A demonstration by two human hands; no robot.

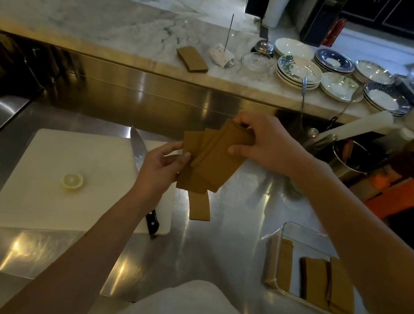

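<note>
1. Position of the work. The folded brown napkins are held as a fanned bundle in the air above the steel desk, over its middle and just right of the white cutting board.

2. State of the grips. The right grip is closed round the far end of the bundle, fingers curled over its top edge. The left grip pinches the left edge of the fan between thumb and fingers. Both carry the load.

3. Orientation. The bundle's long axis runs from the far right, at the right grip, down to the near left. The layers spread apart toward the left grip, and one strip hangs lower than the rest, pointing at the near edge of the desk.

4. Governing relation. The clear tray sits at the near right corner of the desk, near and to the right of the bundle, under the right forearm. The napkins in the tray lie side by side with their long axes running near to far. The right grip is the nearer one. A transfer would probably call for squaring the fan first, then turning its axis to match the tray (judgement only).

5. Hazards. A knife lies on the right edge of the board, beneath the left grip, with a lemon slice well apart to the left
</note>
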